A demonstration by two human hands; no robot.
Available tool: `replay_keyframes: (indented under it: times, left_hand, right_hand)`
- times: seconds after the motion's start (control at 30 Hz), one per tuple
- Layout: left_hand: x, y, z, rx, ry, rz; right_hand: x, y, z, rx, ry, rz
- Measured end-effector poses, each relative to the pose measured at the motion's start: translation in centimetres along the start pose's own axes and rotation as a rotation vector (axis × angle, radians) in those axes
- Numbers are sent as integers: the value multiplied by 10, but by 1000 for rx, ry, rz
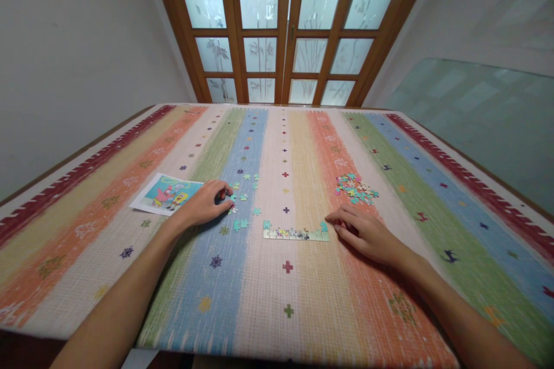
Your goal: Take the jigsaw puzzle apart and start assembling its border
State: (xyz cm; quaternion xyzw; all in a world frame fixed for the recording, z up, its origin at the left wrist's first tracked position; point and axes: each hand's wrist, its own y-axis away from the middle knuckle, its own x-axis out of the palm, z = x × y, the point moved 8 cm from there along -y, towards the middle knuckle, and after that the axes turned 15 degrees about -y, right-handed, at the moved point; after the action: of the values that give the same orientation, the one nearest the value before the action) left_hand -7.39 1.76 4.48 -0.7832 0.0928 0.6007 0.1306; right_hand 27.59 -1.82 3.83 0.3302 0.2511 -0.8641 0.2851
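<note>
My left hand (210,202) is over the left side of the table, beside the loose blue-green puzzle pieces (244,196). Its fingers are curled, with a gap between thumb and index finger; I cannot make out anything held there. Near the middle lies a joined bottom strip of the jigsaw puzzle (296,234), with a taller piece at each end. My right hand (363,232) rests at the strip's right end, its index fingertip touching or just beside the corner piece (324,226). Its fingers are loosely stretched, and no piece shows in them.
A printed reference picture (167,193) with cartoon figures lies partly behind my left forearm. Beyond my right hand is a heap of mixed puzzle pieces (355,188). A striped tablecloth (268,294) covers the table. Wooden glass-paned doors (288,29) stand behind it.
</note>
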Motion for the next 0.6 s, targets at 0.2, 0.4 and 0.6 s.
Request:
replay_keyframes:
  times: [0.2,0.4,0.6]
  left_hand:
    - [-7,0,2,-4,63,-35]
    - [-9,0,-2,5,108,-30]
    - [-9,0,0,-38,133,-31]
  right_hand:
    - [-1,-1,1,-13,10,6]
    - [-1,0,0,12,5,3]
    - [-1,0,-4,52,2,-1]
